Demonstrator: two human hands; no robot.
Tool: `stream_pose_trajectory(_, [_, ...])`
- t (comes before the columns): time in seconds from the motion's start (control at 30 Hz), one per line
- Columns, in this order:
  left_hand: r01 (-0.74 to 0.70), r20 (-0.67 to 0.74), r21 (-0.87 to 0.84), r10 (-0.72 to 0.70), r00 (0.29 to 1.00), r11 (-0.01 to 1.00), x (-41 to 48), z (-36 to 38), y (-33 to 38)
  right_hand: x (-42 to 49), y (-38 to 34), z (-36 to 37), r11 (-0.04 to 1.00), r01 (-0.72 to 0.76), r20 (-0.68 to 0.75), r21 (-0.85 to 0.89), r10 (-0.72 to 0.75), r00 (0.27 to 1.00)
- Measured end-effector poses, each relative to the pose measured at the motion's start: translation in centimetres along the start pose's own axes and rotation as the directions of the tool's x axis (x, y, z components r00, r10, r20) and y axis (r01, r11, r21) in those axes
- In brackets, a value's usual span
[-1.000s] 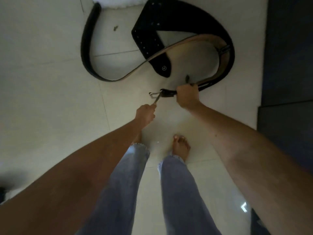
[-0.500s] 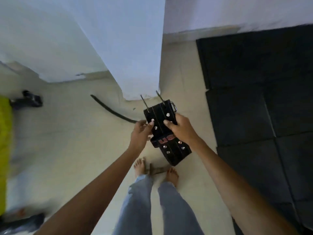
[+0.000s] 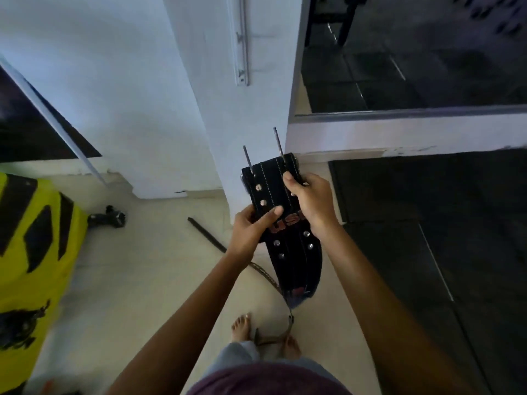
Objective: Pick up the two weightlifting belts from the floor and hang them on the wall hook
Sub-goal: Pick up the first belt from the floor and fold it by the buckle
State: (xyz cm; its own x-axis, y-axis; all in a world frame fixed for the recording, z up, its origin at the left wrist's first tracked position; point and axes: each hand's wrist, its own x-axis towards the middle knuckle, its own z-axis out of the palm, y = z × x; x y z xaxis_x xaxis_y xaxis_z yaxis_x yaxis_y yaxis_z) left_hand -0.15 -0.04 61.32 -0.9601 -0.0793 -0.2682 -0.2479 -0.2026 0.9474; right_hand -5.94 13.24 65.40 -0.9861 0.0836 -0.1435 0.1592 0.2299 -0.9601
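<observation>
A wide black weightlifting belt [image 3: 296,252] with silver rivets and red lettering hangs in front of me, its two buckle prongs pointing up. My left hand [image 3: 251,229] grips its left edge, thumb across the front. My right hand [image 3: 309,201] holds its right side near the buckle. The belt's lower part droops toward my feet. A second belt lies on the floor: a dark strip [image 3: 206,235] shows left of my left wrist, and a thin brown strap [image 3: 268,277] runs down between my feet. I see no wall hook; a white rail [image 3: 241,41] is fixed on the pillar.
A white pillar [image 3: 228,109] stands straight ahead. Black rubber mats [image 3: 427,238] cover the floor on the right. A yellow and black object [image 3: 31,252] sits at the left, with a small dark item [image 3: 109,218] beside it. Beige tiles [image 3: 142,280] lie underfoot.
From bending over the belts on the floor, I have stood up with the black belt in both hands. It is now raised closer to the white pillar.
</observation>
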Motion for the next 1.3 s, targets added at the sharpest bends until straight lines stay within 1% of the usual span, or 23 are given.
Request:
stream_pose_trajectory(0.03, [-0.040, 0.013, -0.011, 0.040, 0.999, 0.999, -0.3, 0.1, 0.8, 0.2, -1.2, -0.1, 1.000, 0.018, -0.012, 0.004, -0.018, 1.000])
stream_pose_trajectory(0.1, [-0.135, 0.014, 0.029, 0.134, 0.991, 0.990, -0.9, 0.4, 2.4, 0.4, -3.2, -0.1, 0.999, 0.022, -0.039, 0.027, -0.021, 0.999])
stream_pose_trajectory(0.17, [-0.216, -0.041, 0.066, 0.219, 0.975, 0.974, -1.2, 0.6, 3.9, 0.5, -4.7, 0.1, 0.995, -0.002, -0.034, 0.095, 0.005, 0.999])
stream_pose_trajectory(0.27, [-0.297, -0.108, 0.052, 0.301, 0.947, 0.953, -1.1, 0.0, 5.7, 0.6, -7.1, 0.0, 0.977, -0.068, 0.083, 0.201, 0.052, 0.995])
stream_pose_trajectory(0.3, [-0.315, -0.109, 0.054, 0.319, 0.942, 0.948, -1.1, -0.3, 6.2, 0.6, -8.0, -0.1, 0.973, -0.073, 0.127, 0.217, 0.046, 0.991])
stream_pose_trajectory(0.37, [-0.337, -0.099, 0.065, 0.342, 0.934, 0.939, -1.4, -0.9, 6.6, 1.2, -9.5, -0.3, 0.967, -0.074, 0.167, 0.244, 0.033, 0.985])
stream_pose_trajectory(0.43, [-0.349, -0.118, 0.068, 0.355, 0.927, 0.934, -1.7, -1.2, 6.9, 1.6, -10.3, -0.2, 0.959, -0.087, 0.206, 0.271, 0.031, 0.978])
stream_pose_trajectory(0.57, [-0.360, -0.188, 0.051, 0.363, 0.913, 0.932, -1.4, -2.2, 7.9, -0.7, -8.8, 1.1, 0.976, -0.033, 0.318, 0.216, -0.038, 0.947])
stream_pose_trajectory(0.67, [-0.361, -0.194, 0.066, 0.367, 0.910, 0.930, -1.0, -3.7, 8.3, -4.1, -4.9, 2.2, 0.947, -0.105, 0.375, 0.303, -0.017, 0.927])
stream_pose_trajectory(0.8, [-0.347, -0.212, 0.110, 0.363, 0.907, 0.931, -1.2, -4.7, 8.2, -7.7, -0.2, 3.6, 0.982, -0.078, 0.394, 0.173, 0.004, 0.919])
stream_pose_trajectory(0.87, [-0.336, -0.211, 0.130, 0.357, 0.910, 0.933, -1.2, -5.0, 8.2, -8.2, 0.5, 4.1, 0.977, -0.106, 0.393, 0.185, 0.026, 0.919])
stream_pose_trajectory(0.97, [-0.322, -0.188, 0.137, 0.344, 0.920, 0.937, -1.3, -5.4, 8.3, -7.1, -1.5, 4.3, 0.954, -0.115, 0.390, 0.277, -0.002, 0.921])
stream_pose_trajectory(1.03, [-0.321, -0.170, 0.126, 0.340, 0.925, 0.939, -1.5, -5.7, 8.3, -5.1, -4.1, 4.1, 0.927, -0.103, 0.352, 0.360, -0.033, 0.935])
stream_pose_trajectory(1.1, [-0.328, -0.149, 0.137, 0.347, 0.926, 0.935, -1.8, -5.8, 8.3, -3.0, -6.9, 3.8, 0.908, -0.115, 0.307, 0.404, -0.016, 0.951])
stream_pose_trajectory(1.2, [-0.347, -0.140, 0.155, 0.368, 0.919, 0.925, -2.0, -5.8, 8.3, -0.4, -9.6, 3.6, 0.914, -0.117, 0.273, 0.390, 0.006, 0.962])
stream_pose_trajectory(1.3, [-0.341, -0.164, 0.117, 0.357, 0.920, 0.933, -1.9, -6.0, 8.9, -0.7, -9.7, 4.2, 0.931, -0.117, 0.298, 0.345, 0.009, 0.955])
